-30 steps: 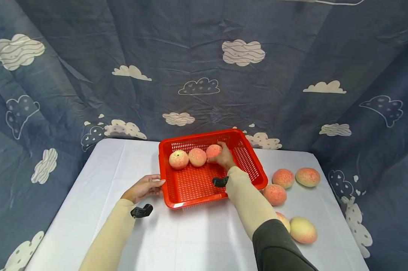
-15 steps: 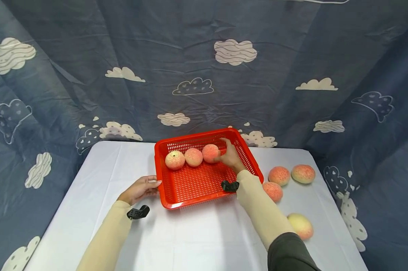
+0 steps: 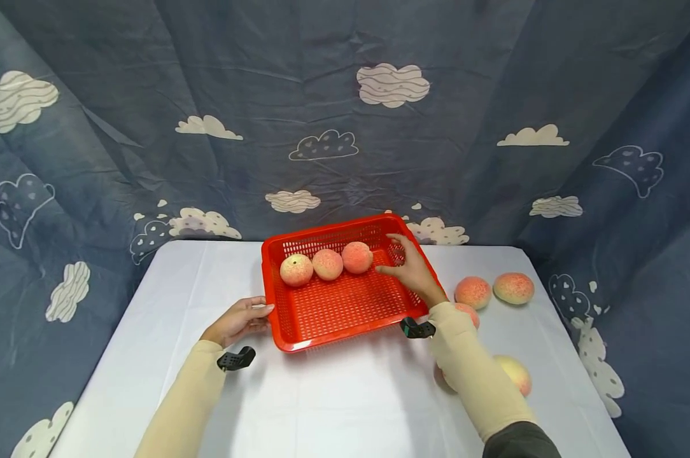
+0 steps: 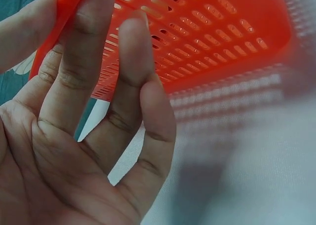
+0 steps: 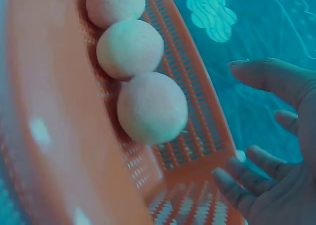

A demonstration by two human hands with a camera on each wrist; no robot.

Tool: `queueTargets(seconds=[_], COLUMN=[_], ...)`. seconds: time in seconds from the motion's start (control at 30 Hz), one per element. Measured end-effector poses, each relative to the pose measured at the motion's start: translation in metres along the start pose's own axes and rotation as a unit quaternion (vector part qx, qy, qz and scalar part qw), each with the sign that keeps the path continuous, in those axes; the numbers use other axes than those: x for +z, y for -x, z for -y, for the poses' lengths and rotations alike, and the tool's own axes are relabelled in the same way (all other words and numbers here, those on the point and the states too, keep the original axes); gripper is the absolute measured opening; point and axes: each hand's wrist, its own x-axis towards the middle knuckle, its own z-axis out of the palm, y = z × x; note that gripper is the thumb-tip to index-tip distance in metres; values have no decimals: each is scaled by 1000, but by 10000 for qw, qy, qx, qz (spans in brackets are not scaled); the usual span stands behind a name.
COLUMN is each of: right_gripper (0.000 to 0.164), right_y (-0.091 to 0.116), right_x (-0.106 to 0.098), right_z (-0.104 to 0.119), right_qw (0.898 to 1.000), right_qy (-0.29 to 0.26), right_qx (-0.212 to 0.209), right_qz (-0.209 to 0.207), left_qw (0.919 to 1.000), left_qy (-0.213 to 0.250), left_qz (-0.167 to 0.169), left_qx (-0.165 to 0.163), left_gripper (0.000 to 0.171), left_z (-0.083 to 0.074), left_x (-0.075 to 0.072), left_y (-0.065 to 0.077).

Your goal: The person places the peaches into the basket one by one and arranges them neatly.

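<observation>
A red perforated plastic basket [image 3: 336, 336] sits on the white table, with three peaches in a row along its back side: a paler left peach [image 3: 296, 270], a middle peach [image 3: 328, 264] and a right peach [image 3: 358, 257]. At the basket's left end, my left hand [image 3: 242, 320] pinches the rim; the left wrist view has the rim [image 4: 66, 13] between thumb and index finger. Over the basket's right part, my right hand [image 3: 410, 270] holds nothing, its thumb and fingers spread. In the right wrist view this hand [image 5: 276, 170] is apart from the nearest peach [image 5: 152, 108].
Right of the basket, several more peaches lie on the white tablecloth [image 3: 345, 407], among them a reddish peach [image 3: 473, 292], an oblong peach [image 3: 513, 289] and a yellowish peach [image 3: 513, 374]. The right sleeve partly hides some. A dark cloud-print curtain [image 3: 322, 76] hangs behind.
My right hand has let go of the right peach and drawn away to the right, its fingers spreading. My left hand stays at the basket rim.
</observation>
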Motion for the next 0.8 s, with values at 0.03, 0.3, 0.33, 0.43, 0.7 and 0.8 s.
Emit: queueTargets(seconds=[0.03, 0.3, 0.33, 0.43, 0.7, 0.8], right_gripper=[79, 73, 73, 72, 64, 62], right_y=[4, 34, 37, 48, 70, 80], right_x=[-4, -36, -40, -51, -72, -80], right_z=[1, -7, -10, -15, -35, -46], right_qw=[10000, 9989, 9986, 9979, 9973, 9974], right_qy=[-16, -184, -213, -228, -13, 124], right_qx=[-35, -393, -456, -511, -358, -135], right_qz=[-56, -174, -188, -318, -635, -691], left_qw=[10000, 9999, 9999, 9999, 9997, 9998], left_qy=[-6, -85, -95, -137, -216, -209], left_qz=[4, -53, -65, -39, -82, -27], left_qx=[15, 22, 9, 11, 6, 32], left_gripper=[26, 21, 20, 22, 17, 16], left_z=[0, 0, 1, 1, 0, -1], left_x=[0, 0, 1, 1, 2, 4], left_y=[-1, -1, -1, -1, 1, 1])
